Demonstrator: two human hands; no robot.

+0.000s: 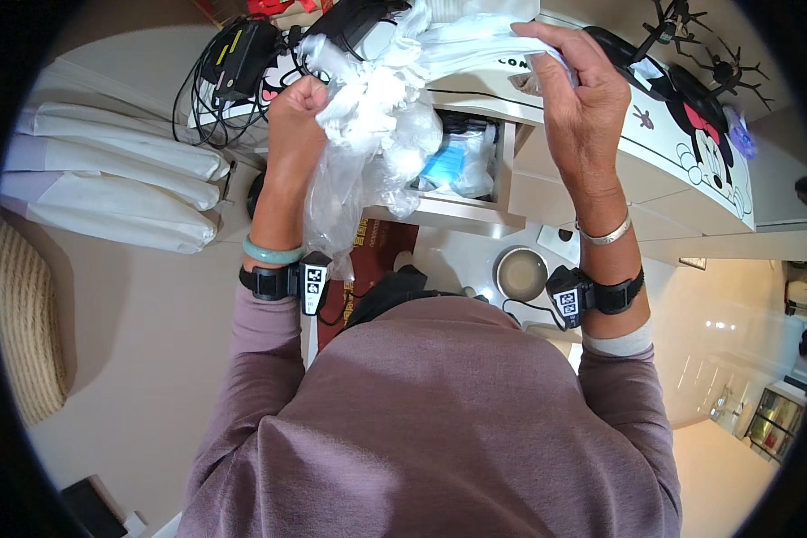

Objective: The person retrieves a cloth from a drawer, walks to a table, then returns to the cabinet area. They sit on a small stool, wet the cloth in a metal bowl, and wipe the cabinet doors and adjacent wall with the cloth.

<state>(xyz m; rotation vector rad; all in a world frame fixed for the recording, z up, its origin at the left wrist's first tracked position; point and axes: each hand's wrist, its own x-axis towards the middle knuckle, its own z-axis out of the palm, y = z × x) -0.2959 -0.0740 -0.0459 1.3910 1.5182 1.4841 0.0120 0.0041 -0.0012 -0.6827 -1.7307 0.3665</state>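
Observation:
A bunched mass of white and clear plastic bags hangs between my hands, above a pulled-out drawer. My left hand is closed in a fist on the left side of the bunch; the bags partly hide its fingers. My right hand pinches the end of a white plastic bag between thumb and fingers, with the plastic stretched from the bunch. In the drawer lie a blue packet and clear plastic wrapping. The bags cover the drawer's left part.
A black power adapter with looped cables rests on the cabinet top, which bears cartoon mouse pictures. Black spiky objects are at the far right. White cloth hangs at left. A round bowl is below the drawer.

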